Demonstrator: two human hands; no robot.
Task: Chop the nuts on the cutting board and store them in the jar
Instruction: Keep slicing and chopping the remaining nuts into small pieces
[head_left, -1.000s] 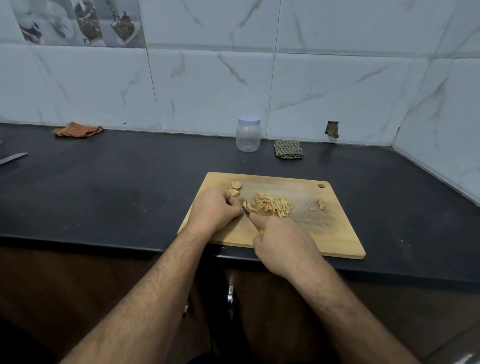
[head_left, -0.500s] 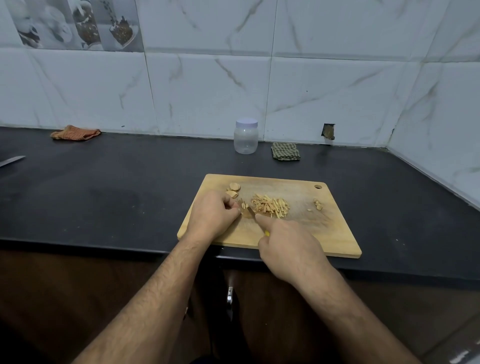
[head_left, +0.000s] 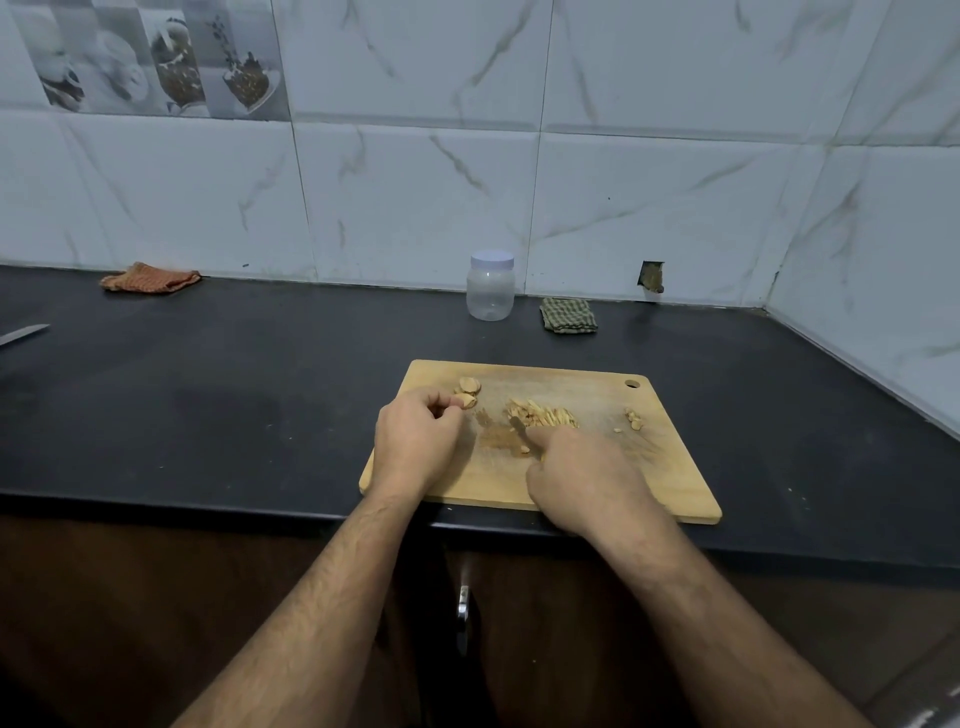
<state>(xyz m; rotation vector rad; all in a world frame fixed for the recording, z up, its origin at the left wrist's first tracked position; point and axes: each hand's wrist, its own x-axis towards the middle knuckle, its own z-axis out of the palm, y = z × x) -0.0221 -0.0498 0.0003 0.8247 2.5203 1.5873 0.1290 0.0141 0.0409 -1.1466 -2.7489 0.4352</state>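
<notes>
Since the earlier frames the left hand (head_left: 418, 441) is moving away from the blade toward the far-left corner of the pale wooden cutting board (head_left: 670, 467), and its curled fingertips are now pinching one of the whole tan nuts (head_left: 467, 392) waiting there, probably to bring it under the knife. The right hand (head_left: 582, 473) is gripping the small knife (head_left: 519, 431), fingers closed around a mostly hidden handle, with the index finger lying along the blade to steady it. The tip is resting at the near side of the heap of thin chopped nut slivers (head_left: 543, 415) in the board's middle. A few crumbs (head_left: 632, 420) are lying near the far-right corner. The clear plastic jar with a white lid (head_left: 491, 286) is standing closed at the back edge of the black countertop (head_left: 234, 395), so storing is not yet begun.
</notes>
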